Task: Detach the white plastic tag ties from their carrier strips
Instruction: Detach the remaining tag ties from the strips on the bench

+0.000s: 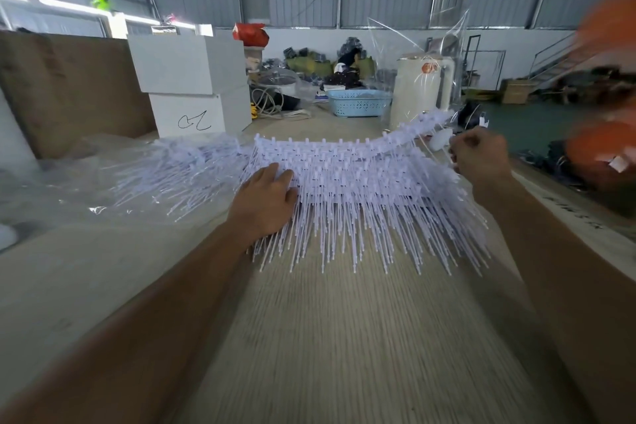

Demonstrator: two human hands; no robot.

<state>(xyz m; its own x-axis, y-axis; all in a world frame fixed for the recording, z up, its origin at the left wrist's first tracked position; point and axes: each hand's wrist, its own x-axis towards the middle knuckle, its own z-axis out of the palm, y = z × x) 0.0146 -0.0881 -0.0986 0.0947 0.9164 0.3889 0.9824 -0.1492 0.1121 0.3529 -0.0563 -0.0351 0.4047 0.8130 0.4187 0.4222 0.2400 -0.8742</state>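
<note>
Mostly a layered white tag ties fringe.

Surface: long pale wood-grain table, running away from the two hands.
Under the left hand: flat stack of white plastic tag ties on carrier strips, pressed down by straight fingers.
At the right hand: that stack's top strip, its far end pinched and lifted off.
Left of the grip: loose heap of white ties on crumpled clear plastic sheet.
Beyond the grip: two stacked white rectangular boxes, light-blue perforated plastic basket, cream cylindrical container.
</note>
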